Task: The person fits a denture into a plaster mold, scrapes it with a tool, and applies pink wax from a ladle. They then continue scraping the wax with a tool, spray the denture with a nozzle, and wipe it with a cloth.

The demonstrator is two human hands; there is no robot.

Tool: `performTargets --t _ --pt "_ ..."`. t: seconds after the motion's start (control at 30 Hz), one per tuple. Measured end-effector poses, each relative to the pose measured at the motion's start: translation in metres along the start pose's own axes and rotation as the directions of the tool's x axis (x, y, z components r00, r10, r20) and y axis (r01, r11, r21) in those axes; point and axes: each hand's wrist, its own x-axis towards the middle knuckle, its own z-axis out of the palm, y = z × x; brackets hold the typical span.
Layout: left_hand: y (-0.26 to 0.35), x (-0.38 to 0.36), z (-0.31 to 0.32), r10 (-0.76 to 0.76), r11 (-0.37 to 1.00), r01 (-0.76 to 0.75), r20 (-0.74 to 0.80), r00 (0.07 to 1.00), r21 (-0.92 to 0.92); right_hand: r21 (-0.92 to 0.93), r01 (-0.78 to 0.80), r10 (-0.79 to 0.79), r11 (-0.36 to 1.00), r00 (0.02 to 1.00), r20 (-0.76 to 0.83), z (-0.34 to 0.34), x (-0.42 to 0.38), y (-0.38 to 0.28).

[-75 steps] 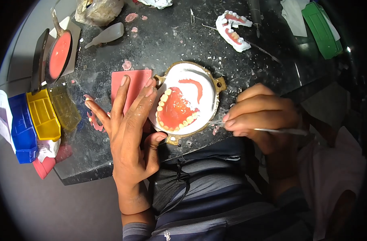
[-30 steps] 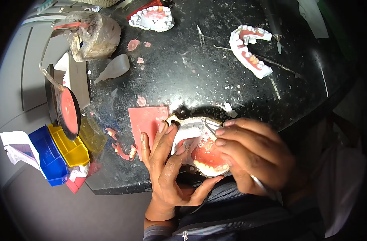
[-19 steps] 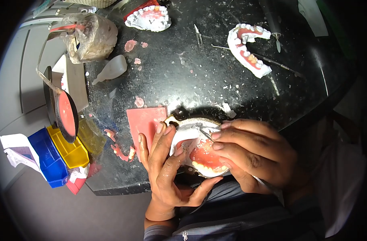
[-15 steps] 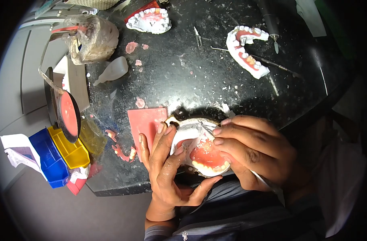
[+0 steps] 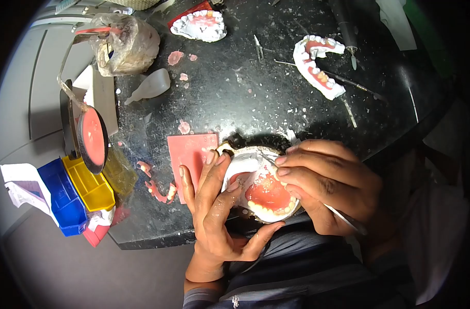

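— Where's the denture at?

— Sitting in its plaster mould (image 5: 240, 167), in the brass-rimmed flask at the near edge of the bench (image 5: 235, 98), right over my lap. Pink base looks filled in, row of teeth (image 5: 268, 210) set along the front curve. I'd say it's well along; what's left looks like fine wax work round the back of the plate (image 5: 268, 193), where I'm picking now. Can't tell how clean the margins are, too small to see.

— Left hand?

— My left hand (image 5: 217, 211) is curled round the flask from the left & below: fingers up over the white plaster, thumb hooked under the near rim. Closed on it, holding it tilted toward me.

— Right?

— My right hand (image 5: 325, 188) is pinched shut on a thin metal tool (image 5: 343, 219), pen-style. Tip's down on the plaster just above the pink, handle sticks out past my palm.

— Other stuff nearby?

— Pink wax sheet (image 5: 191, 152) just left of the flask, touching my fingertips. Two more tooth casts further back, w/ wax scraps about.
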Motion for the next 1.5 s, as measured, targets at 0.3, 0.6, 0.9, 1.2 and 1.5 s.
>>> performTargets --t 0.3,0.6,0.9,1.2,1.5 --pt "-0.009 -0.006 0.001 0.009 0.998 -0.013 -0.063 0.998 -0.063 -0.143 -0.149 0.134 0.979 0.985 -0.108 -0.030 -0.006 -0.010" --pt "-0.019 -0.017 -0.008 -0.043 0.986 0.012 -0.186 0.982 -0.169 -0.362 -0.265 0.158 0.894 0.941 -0.299 -0.033 -0.029 0.005" --pt "-0.019 -0.012 -0.014 -0.089 0.983 0.063 -0.144 0.986 -0.173 -0.415 -0.105 -0.020 0.904 0.958 -0.286 -0.035 -0.044 0.024" --pt "-0.021 -0.010 -0.008 -0.090 0.978 0.052 -0.185 0.979 -0.200 -0.442 -0.156 -0.005 0.883 0.940 -0.342 -0.032 -0.047 0.028" --pt "-0.020 -0.007 -0.015 -0.050 0.995 0.040 -0.102 0.994 -0.091 -0.283 -0.065 -0.045 0.957 0.929 -0.368 -0.039 -0.055 0.037"
